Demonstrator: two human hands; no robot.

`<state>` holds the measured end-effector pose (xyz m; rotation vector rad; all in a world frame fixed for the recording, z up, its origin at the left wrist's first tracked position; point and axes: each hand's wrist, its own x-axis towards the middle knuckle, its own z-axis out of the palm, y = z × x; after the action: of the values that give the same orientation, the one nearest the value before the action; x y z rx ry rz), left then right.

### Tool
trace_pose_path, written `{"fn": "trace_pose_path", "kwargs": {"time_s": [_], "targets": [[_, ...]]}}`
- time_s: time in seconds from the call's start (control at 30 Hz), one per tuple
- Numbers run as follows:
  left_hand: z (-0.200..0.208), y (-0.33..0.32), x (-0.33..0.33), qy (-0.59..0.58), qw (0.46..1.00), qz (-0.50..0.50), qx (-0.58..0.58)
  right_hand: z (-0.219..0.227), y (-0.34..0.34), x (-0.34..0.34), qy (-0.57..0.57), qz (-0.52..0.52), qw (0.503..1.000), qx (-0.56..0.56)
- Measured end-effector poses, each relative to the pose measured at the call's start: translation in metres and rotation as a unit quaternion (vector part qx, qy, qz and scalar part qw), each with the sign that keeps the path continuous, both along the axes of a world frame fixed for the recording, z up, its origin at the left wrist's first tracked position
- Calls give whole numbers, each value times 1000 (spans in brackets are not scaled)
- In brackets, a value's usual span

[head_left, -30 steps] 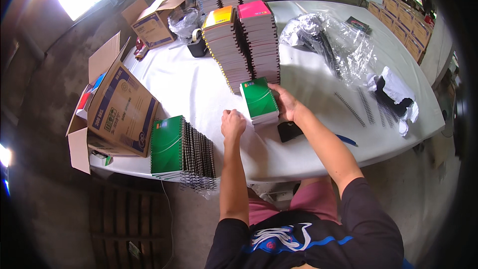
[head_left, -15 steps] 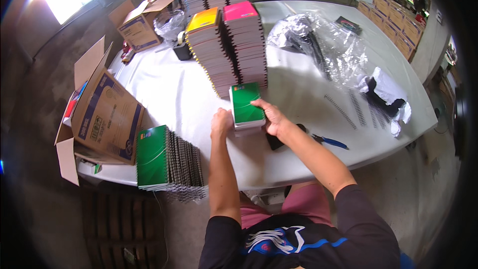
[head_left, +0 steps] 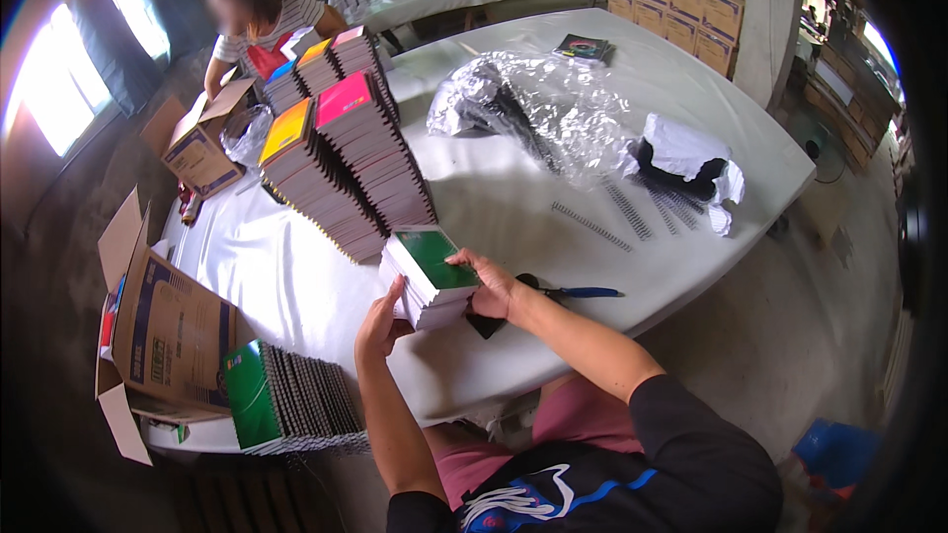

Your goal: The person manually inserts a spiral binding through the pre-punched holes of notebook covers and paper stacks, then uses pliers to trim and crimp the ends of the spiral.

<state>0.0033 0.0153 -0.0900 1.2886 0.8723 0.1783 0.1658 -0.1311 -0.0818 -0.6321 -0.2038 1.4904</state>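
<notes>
A small stack of green-covered notebooks [head_left: 434, 259] is between my hands at the table's near side, its white page edges turned partly toward me. My left hand [head_left: 379, 324] presses the stack's left side. With the thumb on the green cover, my right hand [head_left: 491, 286] grips the right side. Just behind stand tall piles of spiral notebooks, one with a yellow cover [head_left: 286, 133] on top and one with a pink cover [head_left: 343, 96]. Beside my right hand lie blue-handled pliers [head_left: 583, 292] and a dark flat object [head_left: 484, 325], partly hidden.
Green spiral notebooks [head_left: 254, 397] stand in a row at the near left, beside an open carton [head_left: 178, 331]. Loose black coils [head_left: 625, 207], clear plastic [head_left: 568, 109] and white wrapping [head_left: 681, 143] lie to the right. Across the table, another person [head_left: 286, 20] reaches to a second carton [head_left: 202, 158].
My view has swung right and up, bringing the other person more fully into sight. The green stack has turned and tilted, showing more page edges; my left hand now lies against its side.
</notes>
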Motion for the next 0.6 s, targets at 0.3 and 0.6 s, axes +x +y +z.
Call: {"fn": "trace_pose_path", "kwargs": {"time_s": [0.3, 0.6], "targets": [[-41, -36, -2, -272, 960, -18, -65, -3, -6, -4, -98, 4, 994, 45], [-14, -52, 3, -314, 944, 83, 57, 77, 4, 17, -309, 43, 944, 103]]}}
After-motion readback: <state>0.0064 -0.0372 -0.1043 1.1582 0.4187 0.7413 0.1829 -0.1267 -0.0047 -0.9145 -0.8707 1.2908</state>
